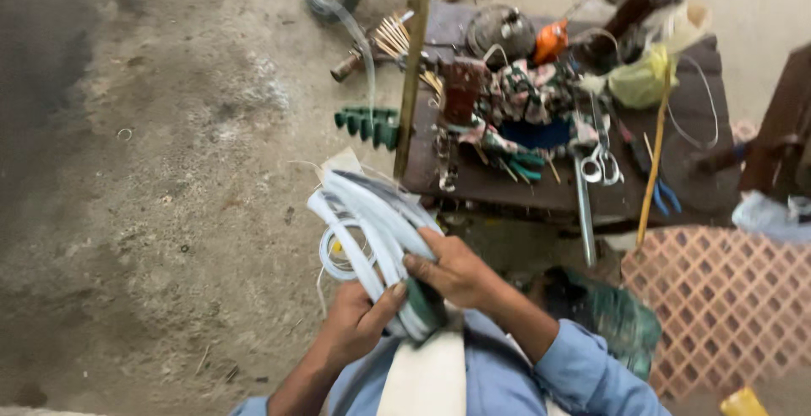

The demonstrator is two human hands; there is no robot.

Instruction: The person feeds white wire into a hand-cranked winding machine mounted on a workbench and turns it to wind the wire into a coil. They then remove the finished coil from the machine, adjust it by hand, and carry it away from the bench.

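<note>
Both hands clamped on bundle of white strips (372,217): left hand (355,323) grips underneath, right hand (452,272) over top. Cluttered workbench (693,95) just beyond, scissors (601,163) on it.

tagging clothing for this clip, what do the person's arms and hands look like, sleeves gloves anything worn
Both hands are bare, with no gloves. The right hand comes out of a light blue shirt sleeve pushed up to about the elbow, its fabric creased. The left hand shows a bare forearm; a bit of the same blue sleeve appears near the bottom edge. No watch or rings are visible.
</note>
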